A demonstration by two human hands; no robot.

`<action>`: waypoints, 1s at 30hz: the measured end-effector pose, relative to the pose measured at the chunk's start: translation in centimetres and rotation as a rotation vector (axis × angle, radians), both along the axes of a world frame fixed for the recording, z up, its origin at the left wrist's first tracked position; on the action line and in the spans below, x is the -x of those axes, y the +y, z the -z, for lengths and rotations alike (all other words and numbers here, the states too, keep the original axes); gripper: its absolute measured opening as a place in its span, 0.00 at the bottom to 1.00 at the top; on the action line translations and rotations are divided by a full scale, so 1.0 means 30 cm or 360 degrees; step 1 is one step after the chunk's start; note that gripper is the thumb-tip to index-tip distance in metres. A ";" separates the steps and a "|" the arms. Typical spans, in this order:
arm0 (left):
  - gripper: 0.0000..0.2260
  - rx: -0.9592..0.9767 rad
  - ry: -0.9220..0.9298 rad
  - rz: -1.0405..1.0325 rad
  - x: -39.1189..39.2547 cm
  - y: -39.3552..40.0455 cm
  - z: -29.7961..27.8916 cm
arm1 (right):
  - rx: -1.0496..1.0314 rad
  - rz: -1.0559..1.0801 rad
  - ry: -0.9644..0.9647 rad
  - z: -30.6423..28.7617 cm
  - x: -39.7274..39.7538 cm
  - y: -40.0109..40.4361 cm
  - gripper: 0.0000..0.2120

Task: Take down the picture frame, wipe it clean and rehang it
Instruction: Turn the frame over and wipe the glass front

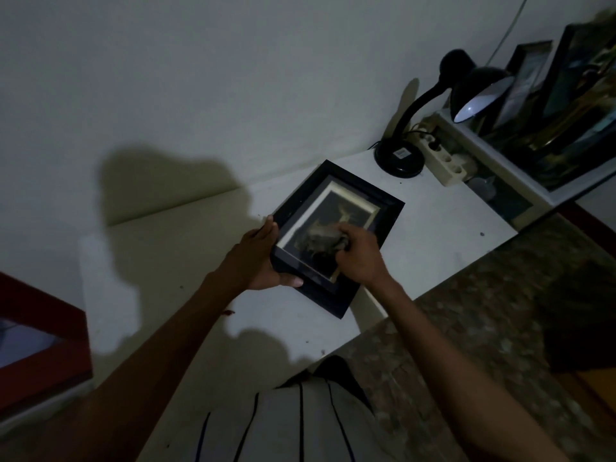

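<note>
A black picture frame (366, 191) with a pale mat and a dark picture lies face up on the white table (186, 261). My left hand (258, 261) grips its near left corner, thumb on the front rim and fingers along the left side. My right hand (361, 253) holds a crumpled grey cloth (321, 241) and presses it on the glass near the middle of the frame. The cloth is blurred.
A black gooseneck desk lamp (433, 118) and a white power strip (445, 158) stand at the table's far right. A white shelf (500, 175) with several framed pictures sits further right. A red-edged box (43, 341) is at the left. Patterned floor lies right of the table.
</note>
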State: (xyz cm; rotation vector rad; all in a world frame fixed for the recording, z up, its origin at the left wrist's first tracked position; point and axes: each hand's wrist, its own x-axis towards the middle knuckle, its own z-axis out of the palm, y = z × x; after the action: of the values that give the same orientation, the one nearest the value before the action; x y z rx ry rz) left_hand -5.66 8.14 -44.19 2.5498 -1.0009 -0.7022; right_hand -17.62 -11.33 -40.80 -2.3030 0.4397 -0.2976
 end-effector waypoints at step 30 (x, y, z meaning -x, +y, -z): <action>0.09 0.1096 0.0651 -0.0982 -0.060 -0.304 -0.220 | -0.0895 0.0008 -0.0259 -0.014 -0.108 -0.104 0.33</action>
State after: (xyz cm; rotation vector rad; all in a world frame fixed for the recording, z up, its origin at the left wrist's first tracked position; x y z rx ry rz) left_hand -3.86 -0.98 -37.60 1.8365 -0.2179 -0.5336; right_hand -14.37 -14.46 -40.38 -1.7160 0.3872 -0.3144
